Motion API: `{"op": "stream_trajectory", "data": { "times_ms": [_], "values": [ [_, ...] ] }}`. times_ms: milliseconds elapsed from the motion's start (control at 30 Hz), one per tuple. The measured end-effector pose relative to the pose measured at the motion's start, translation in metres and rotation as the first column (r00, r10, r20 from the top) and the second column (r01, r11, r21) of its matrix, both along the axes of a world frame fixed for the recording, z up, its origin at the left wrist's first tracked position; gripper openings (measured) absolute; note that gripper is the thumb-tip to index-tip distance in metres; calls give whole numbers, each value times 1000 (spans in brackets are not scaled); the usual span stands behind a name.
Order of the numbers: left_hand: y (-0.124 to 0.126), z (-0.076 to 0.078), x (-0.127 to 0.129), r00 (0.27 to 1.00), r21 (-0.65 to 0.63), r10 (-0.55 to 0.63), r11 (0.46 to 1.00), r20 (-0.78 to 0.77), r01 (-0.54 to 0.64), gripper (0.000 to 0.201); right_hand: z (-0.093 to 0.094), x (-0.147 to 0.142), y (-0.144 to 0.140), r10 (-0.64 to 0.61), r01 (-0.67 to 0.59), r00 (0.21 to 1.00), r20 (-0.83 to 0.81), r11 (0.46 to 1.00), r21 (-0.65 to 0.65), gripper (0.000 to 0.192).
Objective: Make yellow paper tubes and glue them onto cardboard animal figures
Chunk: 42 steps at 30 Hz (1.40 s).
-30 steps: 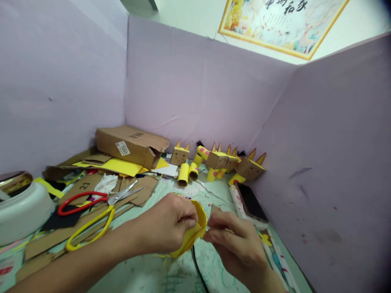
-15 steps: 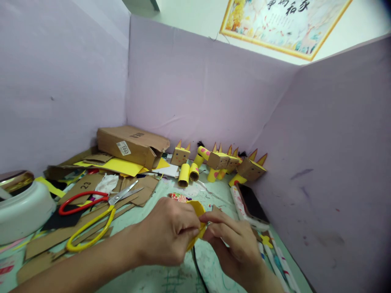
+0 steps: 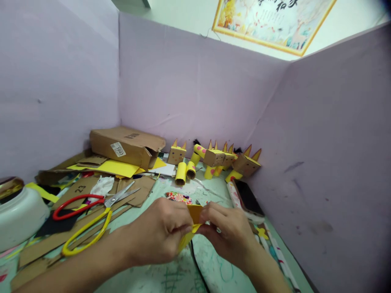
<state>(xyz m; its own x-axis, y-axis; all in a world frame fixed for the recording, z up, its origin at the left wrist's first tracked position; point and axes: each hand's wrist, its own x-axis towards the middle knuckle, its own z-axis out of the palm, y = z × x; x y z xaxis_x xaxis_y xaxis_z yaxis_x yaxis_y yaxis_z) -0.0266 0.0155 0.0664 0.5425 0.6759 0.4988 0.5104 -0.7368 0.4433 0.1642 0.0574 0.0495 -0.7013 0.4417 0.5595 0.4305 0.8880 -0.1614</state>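
A curled piece of yellow paper is between my two hands, low in the middle of the head view. My left hand is closed and pinches its left side between thumb and forefinger. On the other side, the fingertips of my right hand pinch the paper's right edge. Parts of the piece are hidden behind my fingers. Just beyond my left hand lies a small item with a red flowery pattern. A black cord runs over the table beneath the paper.
Red-and-yellow-handled scissors lie open on cardboard scraps at left, near a white tub. A cardboard box stands behind. Yellow tubes and several cardboard animal figures line the back. A phone and markers lie right.
My right fingers have shifted to pinch the paper's edge, and the paper has turned so its inside shows. The camera view has shifted slightly.
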Motion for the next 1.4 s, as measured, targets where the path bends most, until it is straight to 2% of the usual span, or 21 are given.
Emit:
{"op": "stream_trajectory", "data": {
  "times_ms": [200,333,433,533,600,667,733,800,867,933,967,1033,1100,1167,1233,1333,1400],
  "values": [
    [2,3,-3,999,-28,-8,1000,-52,6,23,4,1,1,47,-47,999,-3,996,-72,13],
    [1,7,-5,996,-39,0,999,-88,-4,21,6,1,0,50,-54,998,-27,983,-173,11],
    [-1,6,-2,995,-53,66,996,-76,-70,14,6,-3,-3,34,-50,997,-68,966,-253,10],
    [-1,5,1,986,-43,164,986,37,-162,19,2,-9,-6,23,-71,986,-167,956,-285,15],
    [1,8,1,949,-52,265,964,168,-260,23,0,-11,-5,-46,-68,928,-370,955,-289,19],
    [4,12,-3,851,-174,418,908,317,-381,26,-3,-9,-3,-249,4,770,-588,923,-385,19],
    [9,13,-10,691,-391,573,815,440,-427,23,-8,-5,0,-493,47,594,-636,810,-584,23],
    [13,9,-18,523,-576,669,734,528,-359,15,-15,0,1,-646,-3,531,-548,645,-764,35],
    [13,-1,-25,394,-668,703,702,593,-247,11,-25,3,1,-713,-86,539,-448,483,-871,47],
    [11,-14,-29,302,-718,720,682,625,-141,9,-35,2,-2,-737,-159,571,-360,332,-930,53],
    [9,-21,-30,266,-736,730,670,630,-96,8,-40,0,-3,-735,-181,593,-329,277,-944,54],
    [4,-32,-30,203,-762,751,647,628,-34,7,-48,-5,-7,-720,-198,628,-297,221,-955,51],
    [1,-40,-28,164,-772,760,636,629,13,6,-53,-9,-8,-724,-181,630,-281,215,-960,48],
    [0,-44,-26,133,-784,774,620,619,41,8,-55,-10,-8,-754,-141,595,-278,243,-960,47],
    [-1,-45,-24,121,-807,798,587,590,61,10,-56,-11,-7,-766,-98,562,-313,314,-944,47],
    [-2,-46,-23,154,-835,820,539,551,114,11,-57,-11,-6,-714,-52,586,-382,437,-898,42],
    [-4,-50,-24,205,-841,816,512,540,176,8,-59,-13,-7,-684,-47,619,-387,459,-887,37]
  ]
}}
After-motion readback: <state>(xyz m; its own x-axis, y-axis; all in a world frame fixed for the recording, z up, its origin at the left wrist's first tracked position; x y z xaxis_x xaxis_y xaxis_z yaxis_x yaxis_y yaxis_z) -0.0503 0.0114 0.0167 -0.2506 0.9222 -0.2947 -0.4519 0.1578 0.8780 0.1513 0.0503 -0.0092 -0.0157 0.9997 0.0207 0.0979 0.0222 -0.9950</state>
